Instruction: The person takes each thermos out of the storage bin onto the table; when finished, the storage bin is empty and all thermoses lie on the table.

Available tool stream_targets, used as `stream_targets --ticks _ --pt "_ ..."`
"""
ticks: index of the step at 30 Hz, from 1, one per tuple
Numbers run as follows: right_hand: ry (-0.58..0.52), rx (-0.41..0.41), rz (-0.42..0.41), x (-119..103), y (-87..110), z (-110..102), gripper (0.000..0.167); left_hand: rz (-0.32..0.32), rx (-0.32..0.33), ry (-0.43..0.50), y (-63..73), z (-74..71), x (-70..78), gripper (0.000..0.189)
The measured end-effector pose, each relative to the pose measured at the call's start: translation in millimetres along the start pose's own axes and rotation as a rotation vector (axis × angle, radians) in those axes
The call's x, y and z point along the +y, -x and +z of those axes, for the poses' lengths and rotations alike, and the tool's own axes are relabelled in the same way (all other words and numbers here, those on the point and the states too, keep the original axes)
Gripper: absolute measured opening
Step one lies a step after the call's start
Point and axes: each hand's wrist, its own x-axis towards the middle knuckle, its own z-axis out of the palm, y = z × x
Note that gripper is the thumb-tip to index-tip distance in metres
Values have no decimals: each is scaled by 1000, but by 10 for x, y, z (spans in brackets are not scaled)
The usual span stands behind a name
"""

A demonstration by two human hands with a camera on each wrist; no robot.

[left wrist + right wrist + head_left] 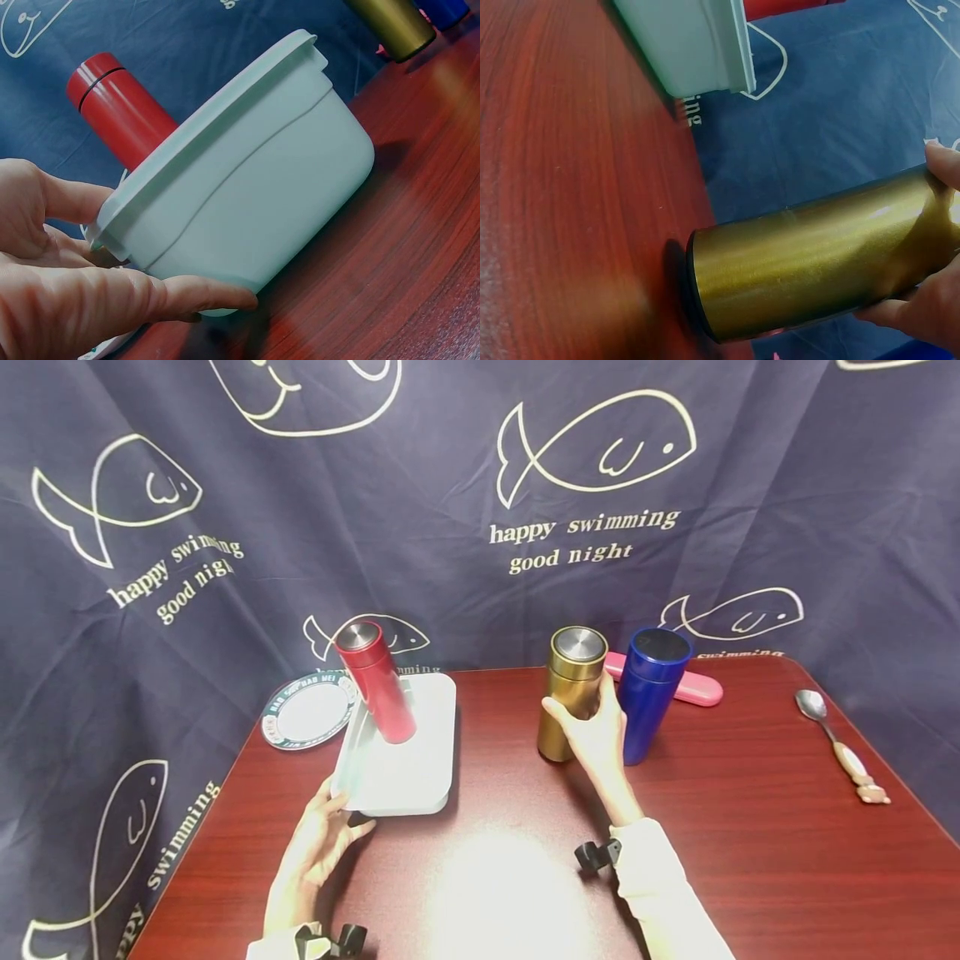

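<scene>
My left hand [318, 839] grips the near left corner of a pale plastic tub [262, 172], with fingers at its rim and the thumb along its side wall. A red vacuum flask [378, 685] with a steel top stands upright, its base within the tub's outline. To the right, my right hand [596, 735] holds a gold vacuum flask [817, 262] around its body, thumb on one side and fingers on the other. The gold flask is upright, base close to the tabletop. Just right of that hand stands a blue vacuum flask [652, 693].
A pink case [697, 689] lies behind the blue flask. At the far left is a round plate [281, 727] with a green patterned rim, partly behind the tub. A spoon [847, 760] lies near the right edge of the reddish wooden table [750, 860]. Dark fish-print cloth [450, 527] hangs behind.
</scene>
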Motion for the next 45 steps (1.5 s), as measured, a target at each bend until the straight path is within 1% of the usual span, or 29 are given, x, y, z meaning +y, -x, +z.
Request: stream_targets --ticks 5,11,17,21,27,29,32,34,39,41,45 --pt "9 -3 14 62 8 -7 81 -1 -7 -6 -11 -6 -14 42" --pt "17 -1 7 98 11 6 83 4 -3 -6 -18 -1 -18 40" --pt "74 -26 -22 110 35 35 83 14 -13 3 -12 -1 -10 37" --pt "98 -39 -19 104 43 43 84 19 -11 0 -5 -10 -9 36" --pt "103 -67 1 48 24 22 97 17 3 -5 -13 -19 -21 36" --pt "88 -66 -9 -7 0 11 103 12 11 -3 -18 -17 -21 37" --pt "64 -59 -52 -128 -59 -1 107 9 17 -4 -20 -15 -16 38" --pt "57 -53 -91 -228 -111 -11 108 12 21 2 -15 -16 -14 37" --pt "14 -35 -189 -504 -279 -40 110 28 6 21 4 -9 -7 32" --pt "-7 -25 -225 -622 -350 -43 110 30 4 26 8 -6 -1 33" --pt "-37 3 -332 -876 -459 -9 111 23 9 25 2 -10 1 37"
